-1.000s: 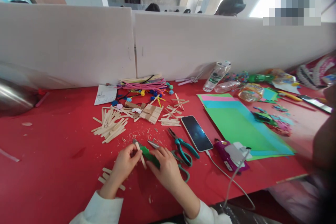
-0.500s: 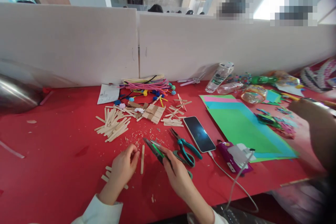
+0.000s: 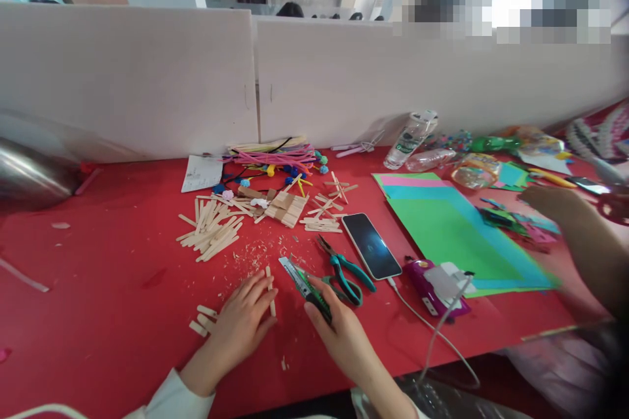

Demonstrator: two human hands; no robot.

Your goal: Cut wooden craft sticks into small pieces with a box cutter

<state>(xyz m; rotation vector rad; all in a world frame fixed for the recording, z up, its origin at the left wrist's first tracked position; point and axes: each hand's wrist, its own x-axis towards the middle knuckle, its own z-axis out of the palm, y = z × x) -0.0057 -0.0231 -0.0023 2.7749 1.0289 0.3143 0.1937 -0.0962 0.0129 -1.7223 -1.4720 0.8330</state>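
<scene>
My left hand [image 3: 243,321] lies flat on the red table [image 3: 108,288], fingers stretched out over a wooden craft stick [image 3: 270,290]. A few short stick pieces [image 3: 202,318] lie just to its left. My right hand [image 3: 340,330] is closed round a green utility knife [image 3: 305,287], its blade end pointing up and left, close to the stick. Wood shavings are scattered just beyond both hands.
A pile of craft sticks [image 3: 210,230], pipe cleaners [image 3: 273,160], teal pliers [image 3: 344,268], a phone [image 3: 371,245], coloured paper sheets [image 3: 452,229], a purple device with a cable [image 3: 435,285] and plastic bottles [image 3: 410,137] lie beyond. Another person's arm [image 3: 580,229] reaches in from the right. A white partition [image 3: 147,78] backs the table.
My left hand let go of the stick, laid it on the table and now presses flat on it. My right hand drew the knife slightly right and back.
</scene>
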